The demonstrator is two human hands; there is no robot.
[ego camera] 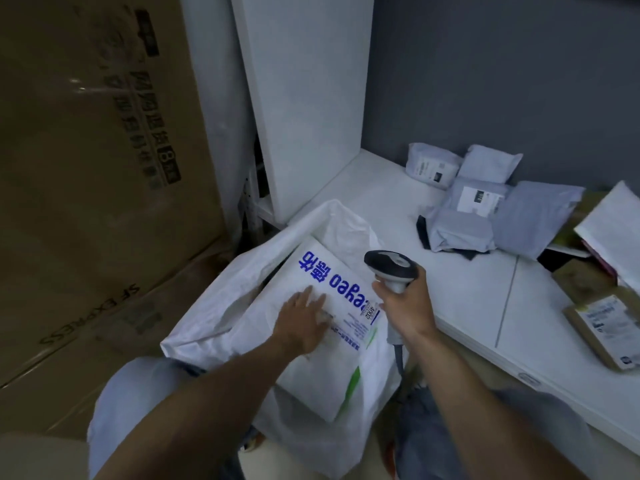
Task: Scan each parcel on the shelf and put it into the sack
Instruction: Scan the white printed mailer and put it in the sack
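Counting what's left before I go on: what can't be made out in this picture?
Head view:
Inside of the sack: hidden by the white parcel and left hand.
Labels on the grey parcels: too small, blurred.
The brown parcel and white packet: cut off by the right edge.

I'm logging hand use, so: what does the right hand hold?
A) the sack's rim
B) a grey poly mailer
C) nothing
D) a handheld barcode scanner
D: the right hand grips the handle of the handheld barcode scanner, while the left hand lies flat on the white parcel.
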